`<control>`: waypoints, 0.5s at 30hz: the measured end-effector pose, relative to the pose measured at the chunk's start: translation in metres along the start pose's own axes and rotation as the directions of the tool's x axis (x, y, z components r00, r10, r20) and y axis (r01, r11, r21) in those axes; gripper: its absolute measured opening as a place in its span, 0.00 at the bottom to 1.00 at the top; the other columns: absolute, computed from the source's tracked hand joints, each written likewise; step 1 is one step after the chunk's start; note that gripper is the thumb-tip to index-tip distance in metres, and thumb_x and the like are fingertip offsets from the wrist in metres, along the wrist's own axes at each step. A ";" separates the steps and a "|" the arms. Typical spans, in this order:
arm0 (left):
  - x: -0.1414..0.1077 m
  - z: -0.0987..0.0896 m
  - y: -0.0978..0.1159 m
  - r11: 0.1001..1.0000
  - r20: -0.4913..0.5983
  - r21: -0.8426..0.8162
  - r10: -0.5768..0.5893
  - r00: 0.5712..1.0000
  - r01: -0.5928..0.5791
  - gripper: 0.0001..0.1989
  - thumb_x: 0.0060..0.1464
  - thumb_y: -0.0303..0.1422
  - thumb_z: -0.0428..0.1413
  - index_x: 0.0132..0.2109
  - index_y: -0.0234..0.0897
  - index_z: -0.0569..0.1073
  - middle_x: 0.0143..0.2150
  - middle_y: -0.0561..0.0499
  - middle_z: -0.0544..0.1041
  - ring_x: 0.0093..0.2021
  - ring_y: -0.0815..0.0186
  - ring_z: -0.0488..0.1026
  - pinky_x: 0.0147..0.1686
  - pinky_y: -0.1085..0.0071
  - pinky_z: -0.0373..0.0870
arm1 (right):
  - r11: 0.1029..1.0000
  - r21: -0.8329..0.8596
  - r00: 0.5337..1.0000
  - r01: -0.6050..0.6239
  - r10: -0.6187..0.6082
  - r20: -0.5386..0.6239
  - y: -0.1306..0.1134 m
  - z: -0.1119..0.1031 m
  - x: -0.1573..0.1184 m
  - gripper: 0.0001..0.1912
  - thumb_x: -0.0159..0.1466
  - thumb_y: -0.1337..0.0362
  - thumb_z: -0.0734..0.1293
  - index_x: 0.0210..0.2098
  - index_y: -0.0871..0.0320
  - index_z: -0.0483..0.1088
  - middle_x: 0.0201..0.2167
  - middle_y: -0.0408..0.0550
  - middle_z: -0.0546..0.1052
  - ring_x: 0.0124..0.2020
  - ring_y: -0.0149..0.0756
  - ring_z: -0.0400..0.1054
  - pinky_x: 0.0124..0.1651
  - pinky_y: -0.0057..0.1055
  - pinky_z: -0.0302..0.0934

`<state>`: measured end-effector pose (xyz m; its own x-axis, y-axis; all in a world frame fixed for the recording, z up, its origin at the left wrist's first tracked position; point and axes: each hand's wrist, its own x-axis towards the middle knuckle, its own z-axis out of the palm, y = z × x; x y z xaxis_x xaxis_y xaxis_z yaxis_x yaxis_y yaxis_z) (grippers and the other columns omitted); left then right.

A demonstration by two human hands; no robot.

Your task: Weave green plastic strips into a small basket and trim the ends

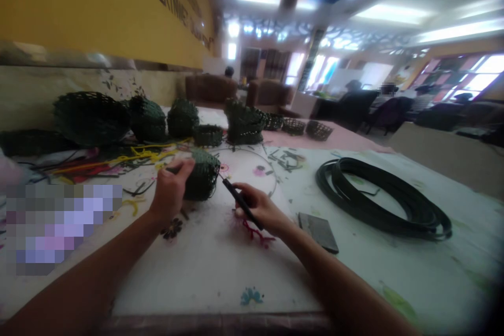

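Observation:
My left hand (172,185) is closed on the side of a small dark green woven basket (202,178), which lies tilted over the table with its open rim towards the right. Strip ends stick out around that rim. In my right hand (263,210) is a slim tool with a black handle (239,197). Its thin tip points up and left at the basket's rim; blur hides whether it is an awl or a narrow blade, and whether it touches the weave. Below my right hand, a red coral-like print shows on the tablecloth (189,273).
A large coil of dark flat strip (394,210) lies at the right. Near my right forearm is a grey flat block (318,232). Several woven baskets (92,118) line the back, beside yellow strands (144,153) and cut strip pieces (287,159). People sit far off.

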<state>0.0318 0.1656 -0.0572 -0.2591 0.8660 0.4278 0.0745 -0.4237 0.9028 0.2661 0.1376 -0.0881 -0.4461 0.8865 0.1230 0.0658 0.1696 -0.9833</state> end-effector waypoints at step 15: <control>-0.025 0.012 0.015 0.995 0.134 0.097 -0.009 0.991 -0.004 0.14 0.57 0.41 0.58 0.28 0.36 0.73 0.27 0.54 0.68 0.30 0.67 0.63 0.31 0.72 0.60 | 0.993 -0.097 0.998 0.063 -0.064 -0.007 -0.005 0.010 -0.009 0.37 0.51 0.60 0.79 0.58 0.56 0.68 0.27 0.36 0.69 0.28 0.30 0.62 0.34 0.30 0.57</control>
<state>0.0506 0.1404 -0.0536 -0.1288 0.8976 0.4215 0.1684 -0.3991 0.9013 0.2605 0.1241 -0.0861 -0.4428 0.8769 0.1871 0.1234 0.2663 -0.9560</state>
